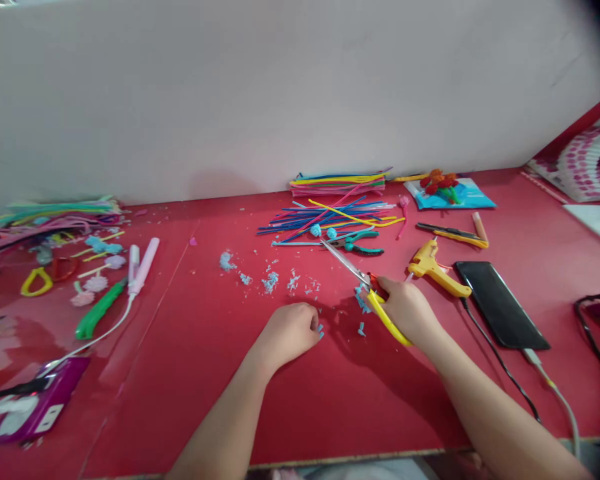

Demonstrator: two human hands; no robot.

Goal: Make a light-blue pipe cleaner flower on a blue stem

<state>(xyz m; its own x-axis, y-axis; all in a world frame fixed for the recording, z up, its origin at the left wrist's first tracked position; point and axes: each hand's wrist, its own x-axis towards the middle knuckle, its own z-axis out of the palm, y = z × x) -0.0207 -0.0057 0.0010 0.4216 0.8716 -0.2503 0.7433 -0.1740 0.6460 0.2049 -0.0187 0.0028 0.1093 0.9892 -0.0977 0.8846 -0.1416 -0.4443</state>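
Observation:
My right hand [405,307] grips a pair of scissors [387,320] with yellow and red handles. The metal blades point up and left over the table, their tips close to two light blue fuzzy balls [316,231]. To the left, my left hand [293,333] rests on the red table with its fingers curled in. Tiny light blue bits [321,331] show at its fingertips; whether they are held cannot be told. Small heaps of light blue fuzz clippings [271,282] lie beyond this hand. More light blue pieces [363,299] sit beside the scissors, partly covered by them.
Behind are loose pipe cleaners [330,217], a bundle of them [340,183] and teal-handled pliers [363,243]. At right lie a yellow glue gun [437,270] and a cabled phone [500,303]. A pink hair-straightener-like tool [143,270], green cutter [100,310] and purple power strip [63,400] occupy the left.

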